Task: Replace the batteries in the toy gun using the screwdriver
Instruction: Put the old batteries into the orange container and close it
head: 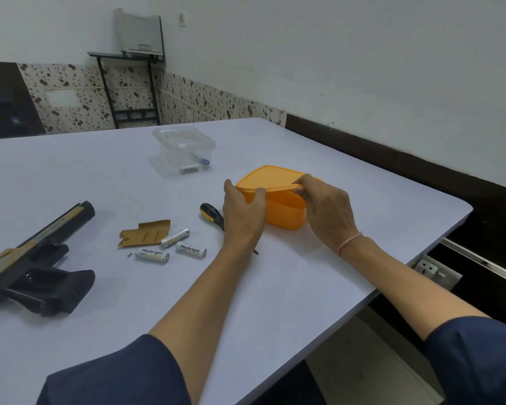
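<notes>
The black and tan toy gun (38,261) lies on its side at the table's left. Its tan battery cover (145,232) rests apart, with a tiny screw (129,254) and three white batteries (174,244) beside it. The black and yellow screwdriver (212,214) lies partly hidden behind my left forearm. My left hand (241,211) grips the left side of an orange box (284,211). My right hand (324,209) pinches the near edge of its orange lid (275,176), which is lifted at that edge.
A clear plastic box (184,150) with a lid stands farther back, with two batteries inside it. The table's right edge (421,252) runs close to my right arm. A wall socket (427,270) sits below that edge. A black shelf stand (129,86) is against the far wall.
</notes>
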